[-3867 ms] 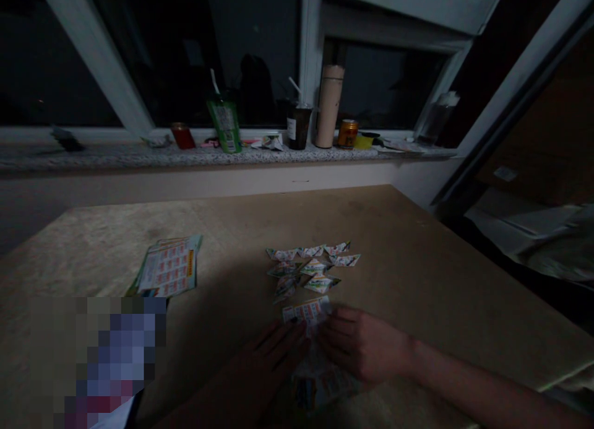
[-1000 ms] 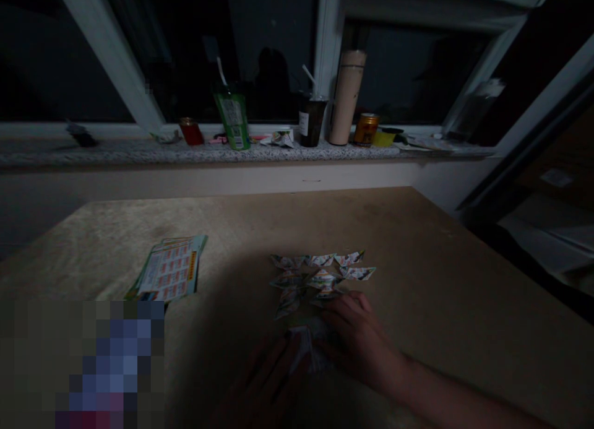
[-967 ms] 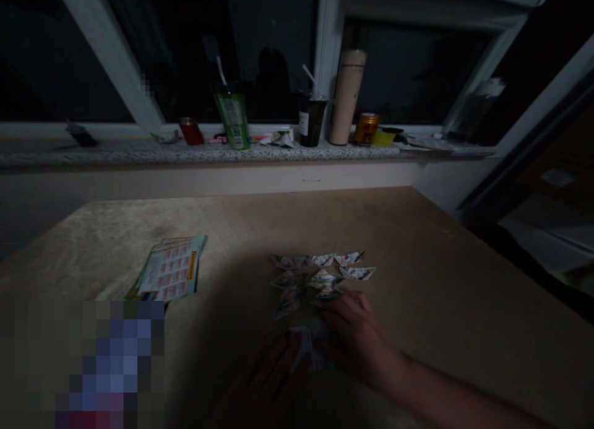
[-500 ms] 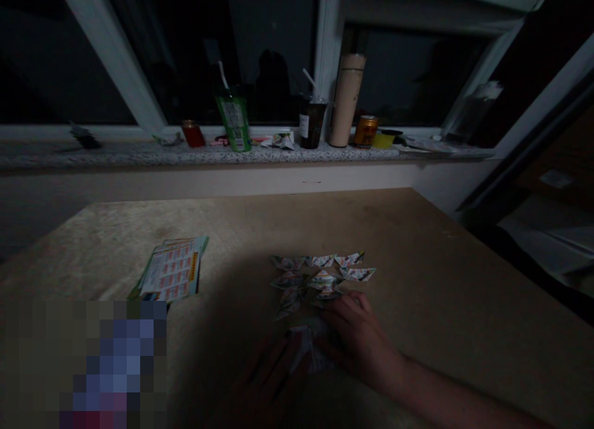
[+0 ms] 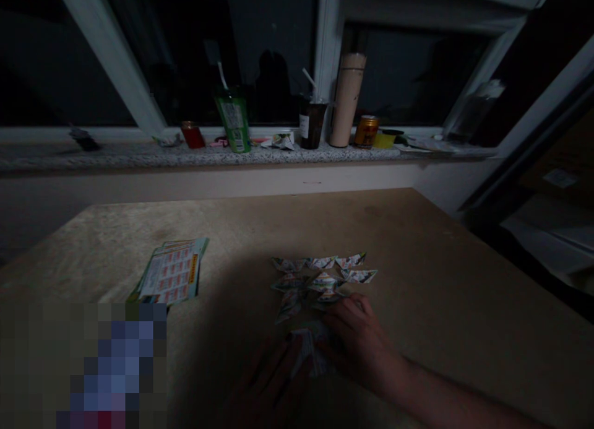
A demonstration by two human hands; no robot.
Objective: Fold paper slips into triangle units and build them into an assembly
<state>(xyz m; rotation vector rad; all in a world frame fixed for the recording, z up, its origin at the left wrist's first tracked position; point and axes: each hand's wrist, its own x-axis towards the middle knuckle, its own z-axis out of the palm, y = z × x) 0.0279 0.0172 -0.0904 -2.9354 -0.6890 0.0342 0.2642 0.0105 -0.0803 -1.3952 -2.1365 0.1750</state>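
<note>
A printed paper sheet [image 5: 306, 348] with a crease down it lies on the table in deep shadow between my two hands. Along its left side, my left hand [image 5: 271, 373] rests with fingers stretched out and touching it, though most of that hand is lost in the dark. My right hand [image 5: 357, 333] is closed at the sheet's right side, thumb on the paper and fingers curled, partly hiding it. Just beyond my fingertips sit several small folded paper pieces [image 5: 325, 283], pointed at their ends and grouped in rough rows.
A stack of printed flyers [image 5: 171, 271] lies to the left on the wooden table [image 5: 260, 221]. Along the granite windowsill [image 5: 153, 158] stand a green cup [image 5: 236, 122], a dark cup [image 5: 312, 125], a tall pink flask [image 5: 347, 101] and a gold can [image 5: 366, 132]. A blurred patch covers the lower left.
Almost nothing differs. Both hands stay at the paper sheet, and the whole view has shifted very slightly.
</note>
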